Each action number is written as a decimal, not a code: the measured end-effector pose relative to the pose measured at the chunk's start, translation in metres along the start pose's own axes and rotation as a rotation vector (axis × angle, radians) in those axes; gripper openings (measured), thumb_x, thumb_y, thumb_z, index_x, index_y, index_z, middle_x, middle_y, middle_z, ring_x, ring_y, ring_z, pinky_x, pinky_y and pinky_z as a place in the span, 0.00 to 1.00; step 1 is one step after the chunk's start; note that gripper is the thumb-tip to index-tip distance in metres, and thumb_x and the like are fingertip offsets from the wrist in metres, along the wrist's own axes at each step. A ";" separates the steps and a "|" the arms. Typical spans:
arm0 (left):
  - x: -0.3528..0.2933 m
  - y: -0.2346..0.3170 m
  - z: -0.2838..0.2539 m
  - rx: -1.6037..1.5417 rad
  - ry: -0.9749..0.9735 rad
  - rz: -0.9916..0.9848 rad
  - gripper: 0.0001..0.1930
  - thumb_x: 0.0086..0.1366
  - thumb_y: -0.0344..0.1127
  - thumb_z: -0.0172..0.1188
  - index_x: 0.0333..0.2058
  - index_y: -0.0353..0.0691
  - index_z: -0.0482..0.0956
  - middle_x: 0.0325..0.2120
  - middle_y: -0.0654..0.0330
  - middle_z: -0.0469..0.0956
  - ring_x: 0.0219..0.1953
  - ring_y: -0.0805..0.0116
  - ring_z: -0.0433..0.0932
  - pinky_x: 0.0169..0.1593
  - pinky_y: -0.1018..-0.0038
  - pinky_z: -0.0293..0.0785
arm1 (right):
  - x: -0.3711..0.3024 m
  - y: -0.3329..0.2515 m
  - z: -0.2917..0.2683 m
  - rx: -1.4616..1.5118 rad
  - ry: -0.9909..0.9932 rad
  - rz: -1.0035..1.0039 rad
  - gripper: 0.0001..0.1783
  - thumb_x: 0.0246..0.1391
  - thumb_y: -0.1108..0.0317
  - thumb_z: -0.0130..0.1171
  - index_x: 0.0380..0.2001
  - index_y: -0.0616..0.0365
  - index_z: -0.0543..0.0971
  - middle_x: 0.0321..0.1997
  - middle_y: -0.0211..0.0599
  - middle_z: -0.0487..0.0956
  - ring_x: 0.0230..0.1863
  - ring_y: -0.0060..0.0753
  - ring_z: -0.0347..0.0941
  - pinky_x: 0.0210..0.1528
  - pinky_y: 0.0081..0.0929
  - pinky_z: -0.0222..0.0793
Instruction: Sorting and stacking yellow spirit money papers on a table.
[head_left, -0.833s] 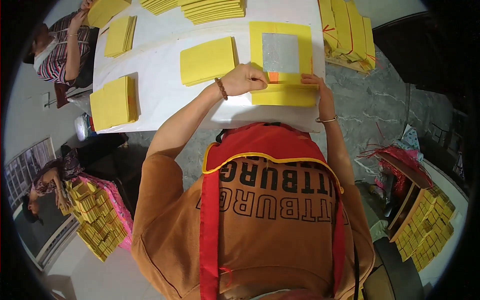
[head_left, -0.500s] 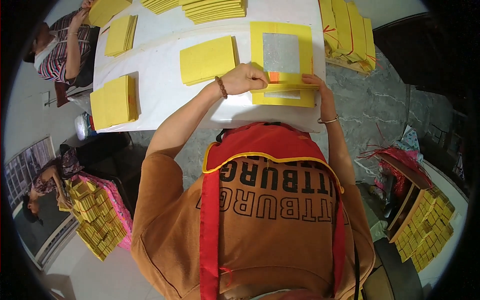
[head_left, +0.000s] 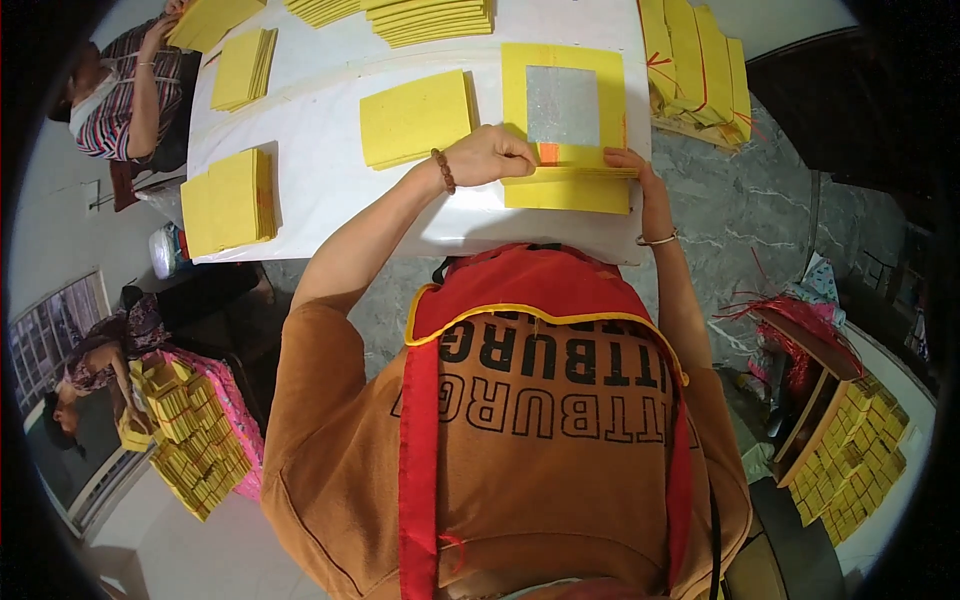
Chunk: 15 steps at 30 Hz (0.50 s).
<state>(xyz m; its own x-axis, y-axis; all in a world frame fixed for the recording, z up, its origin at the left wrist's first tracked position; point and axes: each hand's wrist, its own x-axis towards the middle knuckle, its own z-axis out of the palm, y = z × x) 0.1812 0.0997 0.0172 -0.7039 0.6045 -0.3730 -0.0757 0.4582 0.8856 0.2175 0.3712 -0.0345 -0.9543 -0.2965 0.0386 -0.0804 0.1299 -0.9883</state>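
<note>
In front of me on the table lies a yellow paper sheet (head_left: 513,90) with a silver foil rectangle (head_left: 562,105) on it and a small orange patch at its lower part. A narrow layered band of yellow paper (head_left: 585,173) stands across the sheet's near part and covers the lower end of the foil. My left hand (head_left: 492,156), closed, pinches this band at its left end. At the right end, my right hand (head_left: 640,168) has its fingers curled round the band. Left of the sheet rests a folded yellow paper stack (head_left: 417,118), apart from my left hand.
More folded yellow paper stacks (head_left: 230,203) sit on the white table (head_left: 310,170), left and far. Tied yellow bundles (head_left: 700,70) stand beyond its right edge. A person (head_left: 130,100) handles yellow paper at the far left; another person (head_left: 95,370) bends by piled yellow bundles (head_left: 195,430).
The band of yellow paper has come down slightly over the foil's near end, which no longer shows below it. My hands have barely moved. The lower-left person has pulled a yellow bundle outward.
</note>
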 end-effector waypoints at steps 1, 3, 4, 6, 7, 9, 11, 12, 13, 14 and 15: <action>-0.001 0.000 0.000 -0.001 0.002 -0.001 0.11 0.52 0.35 0.54 0.32 0.34 0.78 0.25 0.57 0.78 0.29 0.72 0.74 0.35 0.77 0.69 | 0.000 -0.002 0.000 -0.032 0.001 0.010 0.25 0.60 0.58 0.27 0.40 0.61 0.73 0.50 0.40 0.70 0.56 0.35 0.60 0.59 0.29 0.48; -0.002 0.000 0.000 0.012 0.001 0.013 0.12 0.53 0.35 0.53 0.32 0.34 0.78 0.25 0.56 0.78 0.29 0.72 0.74 0.35 0.77 0.69 | 0.000 -0.002 0.000 -0.065 0.002 0.020 0.24 0.60 0.59 0.27 0.41 0.60 0.73 0.50 0.40 0.70 0.56 0.35 0.61 0.59 0.28 0.49; -0.002 0.000 0.000 0.012 0.001 0.014 0.12 0.53 0.35 0.53 0.32 0.34 0.78 0.25 0.56 0.78 0.29 0.72 0.74 0.35 0.77 0.69 | 0.000 -0.001 0.000 -0.085 0.004 -0.013 0.23 0.59 0.60 0.28 0.40 0.60 0.73 0.50 0.39 0.70 0.55 0.34 0.61 0.59 0.28 0.50; -0.003 0.001 0.001 0.027 0.014 0.032 0.12 0.53 0.35 0.53 0.32 0.34 0.78 0.25 0.55 0.78 0.28 0.72 0.74 0.35 0.77 0.69 | 0.001 0.000 -0.001 -0.105 0.005 -0.048 0.22 0.59 0.61 0.29 0.39 0.60 0.73 0.49 0.39 0.71 0.55 0.34 0.62 0.58 0.27 0.50; -0.003 0.001 0.002 0.028 0.015 0.032 0.12 0.53 0.35 0.53 0.32 0.34 0.78 0.25 0.55 0.78 0.28 0.72 0.74 0.35 0.77 0.69 | 0.001 0.000 0.000 -0.076 0.013 -0.023 0.22 0.58 0.61 0.30 0.39 0.59 0.73 0.49 0.39 0.71 0.55 0.34 0.62 0.58 0.27 0.50; -0.004 0.001 0.002 0.018 0.020 0.051 0.12 0.54 0.35 0.52 0.30 0.32 0.77 0.20 0.63 0.75 0.26 0.80 0.70 0.32 0.80 0.67 | 0.000 0.001 0.000 -0.047 0.023 0.001 0.21 0.58 0.62 0.31 0.39 0.59 0.74 0.49 0.39 0.71 0.55 0.34 0.62 0.58 0.27 0.50; -0.005 0.004 0.004 0.094 0.014 0.067 0.11 0.55 0.34 0.52 0.32 0.33 0.76 0.23 0.62 0.75 0.27 0.76 0.71 0.33 0.79 0.68 | -0.001 0.001 0.000 -0.056 0.027 -0.035 0.20 0.57 0.62 0.31 0.39 0.57 0.74 0.49 0.38 0.71 0.53 0.33 0.63 0.58 0.27 0.51; -0.006 0.006 0.006 0.169 0.012 0.079 0.10 0.55 0.33 0.52 0.34 0.34 0.76 0.25 0.60 0.76 0.27 0.73 0.72 0.33 0.78 0.69 | -0.001 0.000 0.000 -0.056 0.026 -0.036 0.20 0.57 0.62 0.31 0.39 0.57 0.74 0.49 0.38 0.71 0.53 0.33 0.63 0.58 0.27 0.51; -0.008 0.005 0.014 0.169 0.013 0.079 0.10 0.55 0.33 0.52 0.34 0.34 0.76 0.25 0.60 0.76 0.27 0.73 0.72 0.33 0.78 0.69 | 0.000 -0.002 0.001 -0.061 0.025 -0.015 0.20 0.57 0.61 0.31 0.39 0.56 0.74 0.49 0.38 0.71 0.53 0.33 0.63 0.57 0.28 0.51; -0.010 0.003 0.025 0.282 0.174 0.283 0.10 0.54 0.32 0.53 0.36 0.37 0.75 0.28 0.59 0.75 0.30 0.68 0.73 0.35 0.75 0.69 | 0.000 -0.003 0.001 -0.065 0.023 0.007 0.21 0.57 0.61 0.31 0.40 0.56 0.74 0.49 0.38 0.71 0.52 0.33 0.63 0.57 0.28 0.52; -0.012 0.000 0.032 0.393 0.334 0.489 0.11 0.53 0.32 0.54 0.37 0.41 0.75 0.31 0.57 0.75 0.33 0.62 0.73 0.37 0.72 0.70 | 0.000 -0.002 0.002 -0.065 0.025 0.008 0.21 0.57 0.61 0.31 0.40 0.56 0.74 0.49 0.38 0.71 0.52 0.33 0.63 0.57 0.28 0.52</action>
<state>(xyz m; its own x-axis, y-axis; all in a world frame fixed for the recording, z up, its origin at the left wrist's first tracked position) 0.2127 0.1133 0.0125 -0.7756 0.5980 0.2022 0.5204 0.4243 0.7411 0.2182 0.3695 -0.0326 -0.9617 -0.2718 0.0356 -0.0909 0.1938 -0.9768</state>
